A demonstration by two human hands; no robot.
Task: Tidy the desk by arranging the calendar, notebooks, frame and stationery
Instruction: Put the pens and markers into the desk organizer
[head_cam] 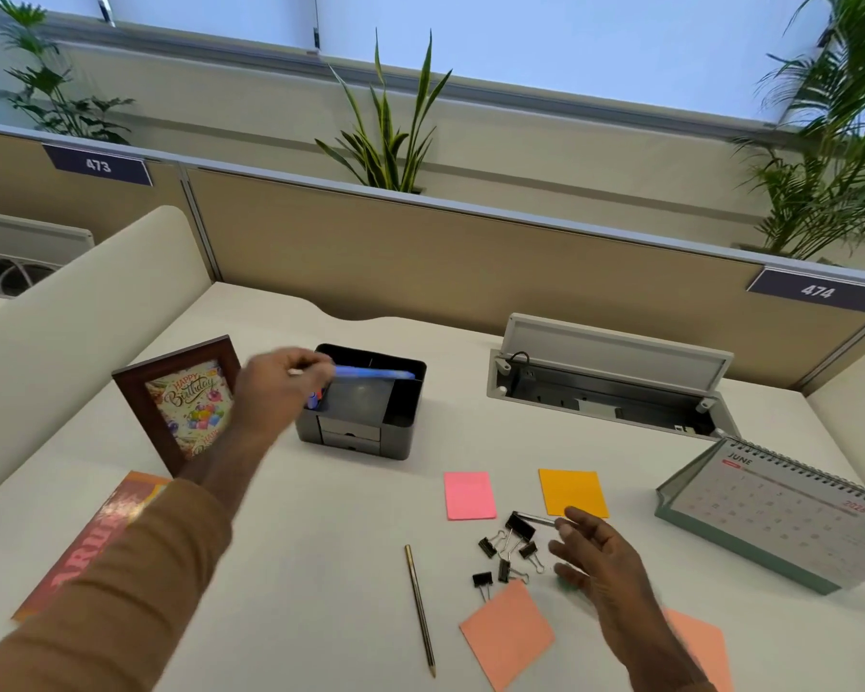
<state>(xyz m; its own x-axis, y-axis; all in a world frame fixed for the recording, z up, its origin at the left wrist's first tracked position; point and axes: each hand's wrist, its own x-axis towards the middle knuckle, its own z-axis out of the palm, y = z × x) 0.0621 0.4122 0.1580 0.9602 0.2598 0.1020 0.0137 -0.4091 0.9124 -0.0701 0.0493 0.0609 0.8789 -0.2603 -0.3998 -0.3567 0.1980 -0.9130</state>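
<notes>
My left hand (pixel 275 387) grips a blue pen (pixel 375 373) and holds it level over the black desk organiser (pixel 400 432). Behind my left wrist a brown photo frame (pixel 136 407) with a birthday card stands upright. A notebook (pixel 86 536) lies flat under my left sleeve. My right hand (pixel 595 551) hovers with fingers apart beside several black binder clips (pixel 508 551). Nearby lie a pink sticky pad (pixel 469 495), an orange pad (pixel 573 491), two salmon pads (pixel 508 634) and a gold pencil (pixel 419 609). The desk calendar (pixel 780 516) stands at the right.
An open cable tray (pixel 605 382) with a raised lid is set into the desk behind the pads. A beige partition (pixel 420 252) and cream side dividers close the desk off. Plants stand behind the partition.
</notes>
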